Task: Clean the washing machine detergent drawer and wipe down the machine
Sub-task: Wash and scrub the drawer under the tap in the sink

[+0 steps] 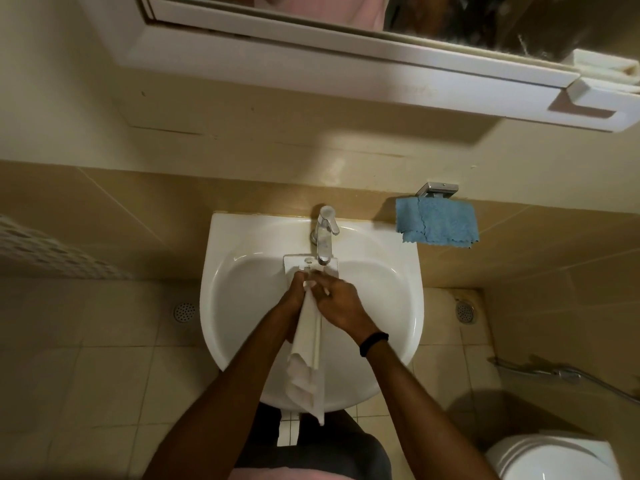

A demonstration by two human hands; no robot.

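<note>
Head view shows the detergent drawer (310, 265) out of the machine and held over the sink (242, 244), its far end just under the tap (325, 233). Its long axis runs from there back toward the person. Both hands meet on it, the left hand (294, 296) gripping the drawer and the right hand (341, 306) pinching a white cloth (301, 372) against it. I judge this mid drawer-cleaning, with refitting the drawer and wiping the machine, which is out of view, left to do.

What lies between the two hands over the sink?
A white cloth: the right hand pinches it against the drawer that the left hand holds under the tap, and it hangs down below them. Seen in the head view.
</note>
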